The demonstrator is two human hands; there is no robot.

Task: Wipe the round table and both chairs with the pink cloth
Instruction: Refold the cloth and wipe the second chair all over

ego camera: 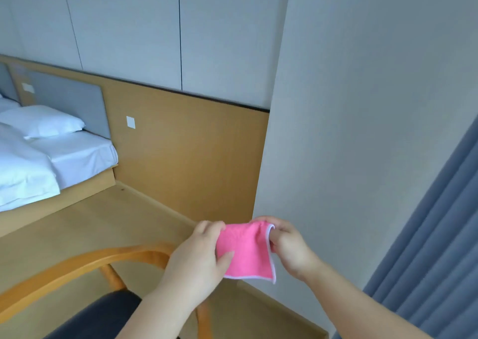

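I hold a small pink cloth (244, 250) with a white hem in the air in front of me, folded and stretched between both hands. My left hand (199, 258) pinches its left edge, thumb on the front face. My right hand (287, 245) grips its upper right corner. Below my hands is a wooden chair (77, 263) with a curved orange-brown backrest and a dark seat cushion (103, 315). The round table is out of view.
A bed (38, 162) with white sheets and a pillow stands at the left against a wood-panelled wall (186, 142). A grey wall corner (336, 131) rises right behind the cloth. Blue-grey curtains (439, 235) hang at the right. Wooden floor lies between bed and chair.
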